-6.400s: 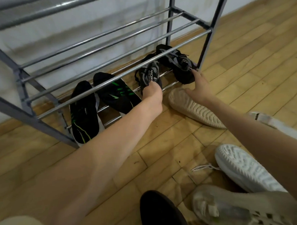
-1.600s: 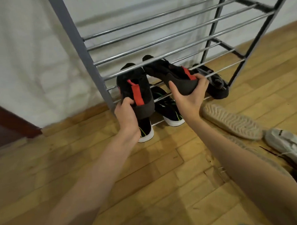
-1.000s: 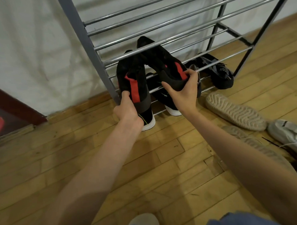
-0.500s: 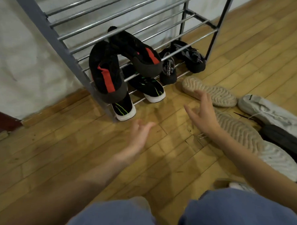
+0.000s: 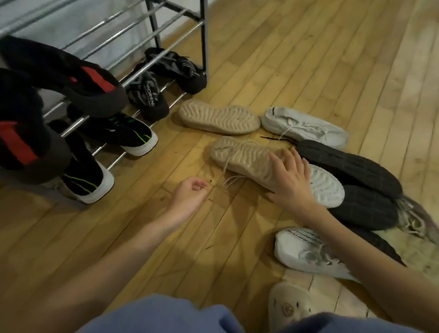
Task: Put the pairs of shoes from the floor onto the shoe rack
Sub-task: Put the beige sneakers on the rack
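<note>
The metal shoe rack (image 5: 202,38) stands at the upper left. A black pair with red stripes (image 5: 58,70) rests on its second tier. On the bottom tier sit a black-and-green pair (image 5: 126,131) and a dark grey pair (image 5: 150,94). Two beige shoes lie sole-up on the floor, one farther away (image 5: 218,116) and one nearer (image 5: 240,155). My right hand (image 5: 289,181) lies spread on the nearer beige shoe's heel end. My left hand (image 5: 189,198) hovers over the floor, fingers loosely curled around nothing.
White sneakers (image 5: 304,126) (image 5: 305,253), dark-soled shoes (image 5: 349,165) and a white-soled shoe (image 5: 325,184) lie piled at the right on the wooden floor. A cream clog (image 5: 287,307) sits by my blue-clad knees (image 5: 170,322).
Both hands let go of the red-striped pair, which now stays on the second tier. My view swung right; my right hand came down onto the nearer beige shoe and my left hand drew back.
</note>
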